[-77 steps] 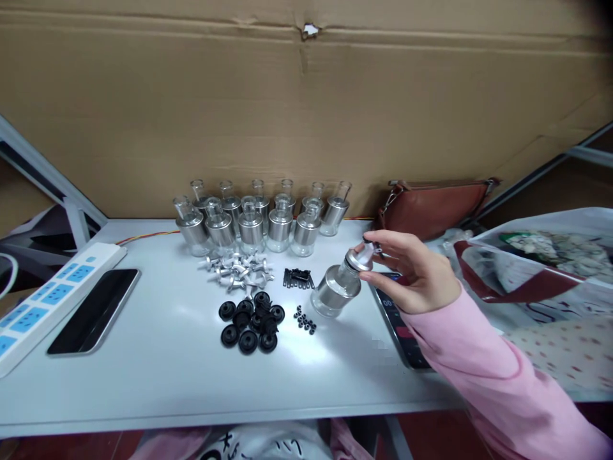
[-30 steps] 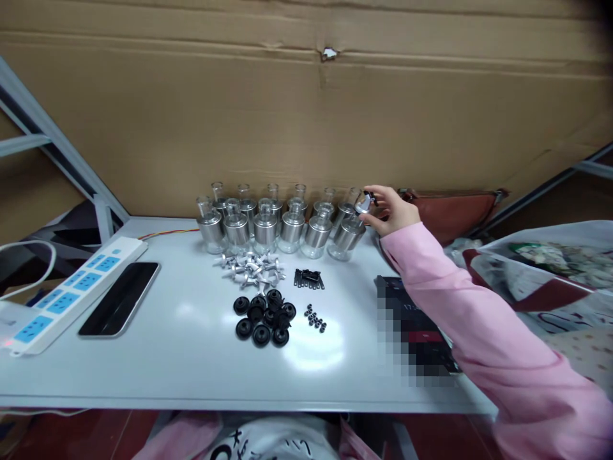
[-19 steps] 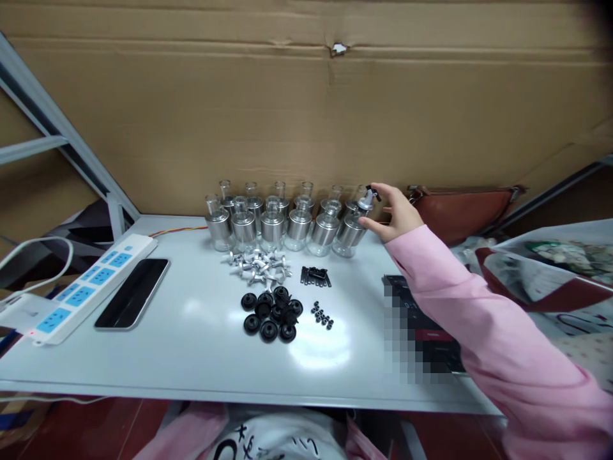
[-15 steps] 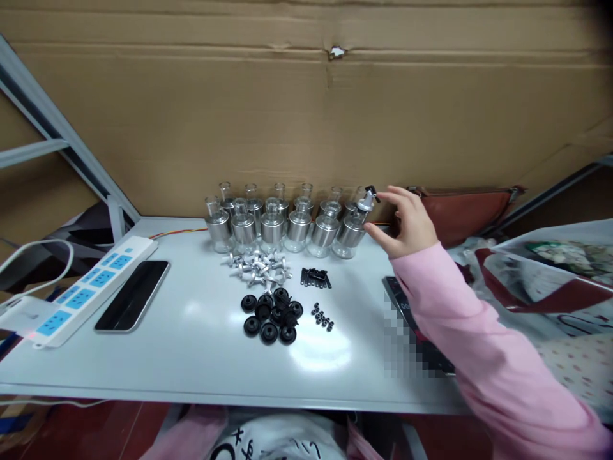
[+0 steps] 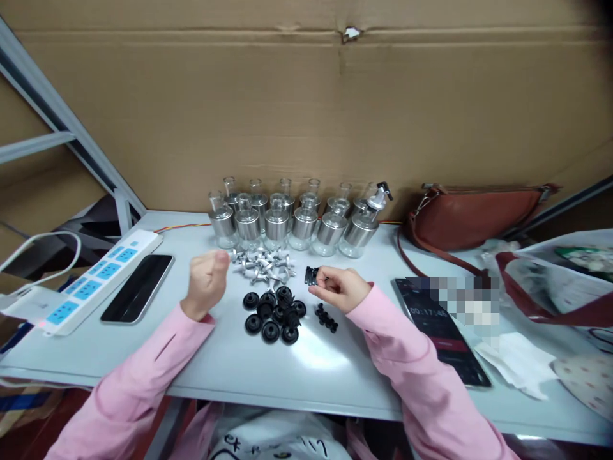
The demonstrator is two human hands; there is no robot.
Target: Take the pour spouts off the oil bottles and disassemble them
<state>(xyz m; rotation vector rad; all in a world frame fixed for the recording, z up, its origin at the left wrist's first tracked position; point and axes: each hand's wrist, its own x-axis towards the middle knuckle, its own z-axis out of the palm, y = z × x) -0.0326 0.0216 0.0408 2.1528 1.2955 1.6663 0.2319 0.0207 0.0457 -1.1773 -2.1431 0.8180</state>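
My left hand [image 5: 205,282] is closed in a fist just left of the heap of silver pourer spouts [image 5: 261,263]; whatever it may hold is hidden. My right hand [image 5: 343,287] is closed, thumb and fingertips together at the small black levers [image 5: 310,276], partly covering them. I cannot make out what is between those fingertips. Black ribbed stoppers [image 5: 271,331] lie between my hands, with tiny black caps [image 5: 326,318] to their right. Behind stand two rows of glass bottles with metal bands [image 5: 304,223]. The front right bottle [image 5: 358,234] carries a silver spout with a black lever [image 5: 378,198].
A power strip [image 5: 103,278] and a dark phone [image 5: 138,289] lie at left. On the right are a phone showing a timer [image 5: 443,338], a brown bag [image 5: 474,214], a white tissue [image 5: 517,361] and a plastic bag [image 5: 565,287]. Cardboard [image 5: 239,102] stands behind the bottles.
My right hand has left the spout on the front right bottle and come down to the black levers. My left hand has come into view as a fist.
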